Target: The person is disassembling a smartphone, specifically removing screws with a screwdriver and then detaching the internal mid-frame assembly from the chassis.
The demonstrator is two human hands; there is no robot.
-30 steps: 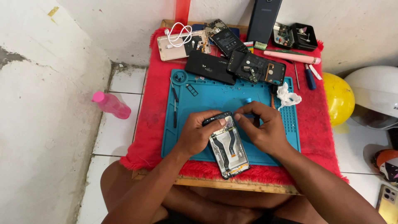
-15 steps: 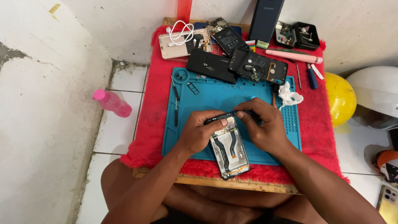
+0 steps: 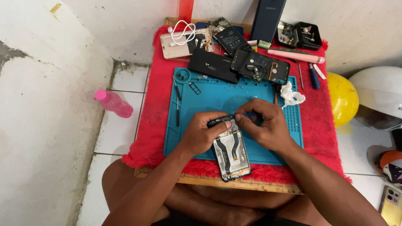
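Your left hand [image 3: 201,136] grips the top end of the opened phone [image 3: 231,155], fingers clamped around its upper edge. The phone lies on the teal work mat [image 3: 209,96], its lower end reaching over the red cloth [image 3: 157,109] at the table's near edge. Your right hand [image 3: 268,127] pinches its fingertips together on a small dark tool at the phone's top; a crumpled white tissue [image 3: 292,95] lies just beyond it.

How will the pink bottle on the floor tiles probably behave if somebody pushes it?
The pink bottle lies on its side on the floor tiles, so it would probably roll rather than slide, its body being round. It looks like thin plastic, so likely light and easy to shift. Its cap seems on, so spilling appears unlikely.
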